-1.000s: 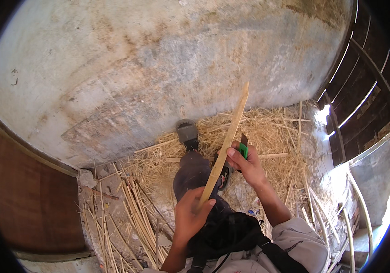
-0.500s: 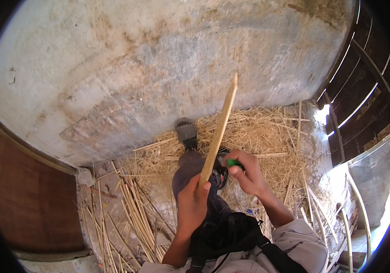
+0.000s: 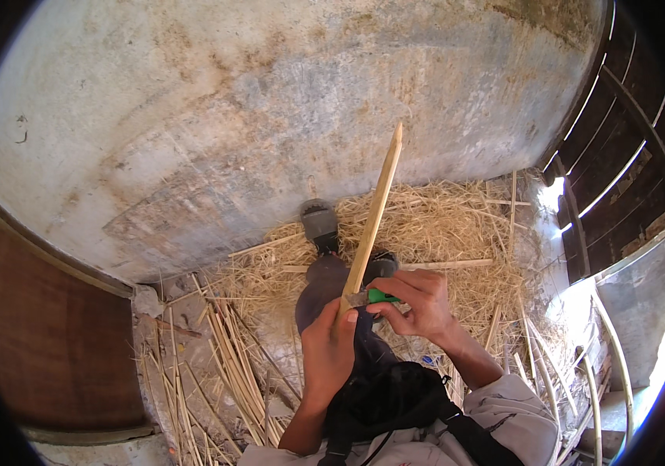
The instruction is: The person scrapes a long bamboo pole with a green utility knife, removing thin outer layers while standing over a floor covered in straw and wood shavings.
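Observation:
My left hand [image 3: 328, 353] is closed round the lower end of a long pale wooden strip [image 3: 376, 213], which looks like split bamboo. The strip slants up and away, its far end tapering to a point. Gripped in my right hand [image 3: 418, 303] is a knife [image 3: 380, 296] with a green handle. Its short grey blade meets the strip's right edge just above my left thumb. The fingers of my right hand wrap over the handle and hide part of it.
Wood shavings [image 3: 441, 229] cover the floor round my shoes [image 3: 319, 225]. A bundle of thin strips [image 3: 231, 357] lies to the left, and longer poles [image 3: 616, 342] lean at the right. Ahead rises a stained wall [image 3: 270, 116]; a brown panel [image 3: 45, 326] stands at the left.
My right hand has brought the knife down and left, so its blade is now against the strip near my left thumb. The left hand and strip have barely moved.

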`<control>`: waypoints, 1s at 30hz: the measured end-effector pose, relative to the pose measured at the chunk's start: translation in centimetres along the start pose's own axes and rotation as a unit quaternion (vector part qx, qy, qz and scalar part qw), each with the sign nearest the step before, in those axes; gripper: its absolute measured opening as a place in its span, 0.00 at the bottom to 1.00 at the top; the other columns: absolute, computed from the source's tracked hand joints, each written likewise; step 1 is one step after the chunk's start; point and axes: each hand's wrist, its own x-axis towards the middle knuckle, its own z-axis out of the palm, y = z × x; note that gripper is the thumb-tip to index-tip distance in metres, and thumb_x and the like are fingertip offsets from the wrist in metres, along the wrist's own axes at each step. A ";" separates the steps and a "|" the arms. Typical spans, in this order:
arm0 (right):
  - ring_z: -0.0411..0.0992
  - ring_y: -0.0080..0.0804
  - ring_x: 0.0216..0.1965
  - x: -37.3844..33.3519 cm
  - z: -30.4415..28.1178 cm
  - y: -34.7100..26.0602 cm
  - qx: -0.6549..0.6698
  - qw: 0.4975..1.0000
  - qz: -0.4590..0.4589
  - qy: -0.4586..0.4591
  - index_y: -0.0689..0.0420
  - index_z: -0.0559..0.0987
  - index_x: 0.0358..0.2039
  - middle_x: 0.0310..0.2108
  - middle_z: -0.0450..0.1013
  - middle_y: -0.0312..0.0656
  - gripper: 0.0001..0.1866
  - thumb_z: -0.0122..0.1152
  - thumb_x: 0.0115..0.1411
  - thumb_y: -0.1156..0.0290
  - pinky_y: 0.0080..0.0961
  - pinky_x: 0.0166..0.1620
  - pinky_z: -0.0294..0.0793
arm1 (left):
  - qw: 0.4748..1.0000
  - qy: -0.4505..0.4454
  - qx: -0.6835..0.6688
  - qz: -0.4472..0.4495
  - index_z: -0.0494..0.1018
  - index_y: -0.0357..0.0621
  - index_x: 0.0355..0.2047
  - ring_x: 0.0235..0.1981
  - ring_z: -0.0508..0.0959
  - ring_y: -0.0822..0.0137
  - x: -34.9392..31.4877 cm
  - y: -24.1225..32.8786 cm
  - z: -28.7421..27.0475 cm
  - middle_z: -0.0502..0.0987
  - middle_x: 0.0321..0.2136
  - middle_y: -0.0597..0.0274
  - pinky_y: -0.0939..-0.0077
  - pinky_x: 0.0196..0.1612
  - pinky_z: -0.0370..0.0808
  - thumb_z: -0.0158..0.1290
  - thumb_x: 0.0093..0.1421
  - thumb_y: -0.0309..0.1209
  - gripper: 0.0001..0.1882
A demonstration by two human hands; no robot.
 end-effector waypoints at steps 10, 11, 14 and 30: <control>0.71 0.30 0.18 0.0 0.5 -0.5 -0.031 0.999 -0.005 0.008 0.47 0.87 0.36 0.21 0.71 0.29 0.16 0.78 0.54 0.50 0.31 0.23 0.68 | 1.000 0.007 -0.006 0.001 0.79 0.34 0.53 0.25 0.63 0.83 -0.7 -0.7 -0.7 0.70 0.25 0.74 0.81 0.26 0.57 0.54 0.75 0.32 0.14; 0.70 0.30 0.18 0.1 0.6 -0.5 -0.031 0.999 -0.009 0.010 0.47 0.87 0.36 0.20 0.71 0.29 0.16 0.78 0.54 0.50 0.31 0.23 0.68 | 1.000 0.012 0.002 0.010 0.79 0.34 0.53 0.25 0.64 0.83 -0.7 -0.7 -0.7 0.70 0.25 0.74 0.81 0.26 0.57 0.54 0.75 0.32 0.14; 0.72 0.31 0.19 0.2 0.3 -0.5 -0.035 0.999 -0.013 0.000 0.47 0.87 0.37 0.22 0.74 0.30 0.16 0.78 0.55 0.52 0.30 0.24 0.70 | 1.000 0.018 0.017 0.006 0.79 0.34 0.54 0.25 0.64 0.82 -0.8 -0.2 -0.7 0.70 0.24 0.73 0.81 0.26 0.58 0.54 0.74 0.31 0.14; 0.82 0.37 0.26 2.1 -0.7 2.5 -0.037 0.997 0.028 0.055 0.54 0.87 0.37 0.32 0.84 0.40 0.15 0.81 0.54 0.61 0.30 0.30 0.79 | 0.999 -0.004 0.036 -0.011 0.80 0.36 0.52 0.22 0.61 0.83 -2.9 -0.9 -1.2 0.68 0.21 0.74 0.79 0.24 0.54 0.52 0.75 0.30 0.13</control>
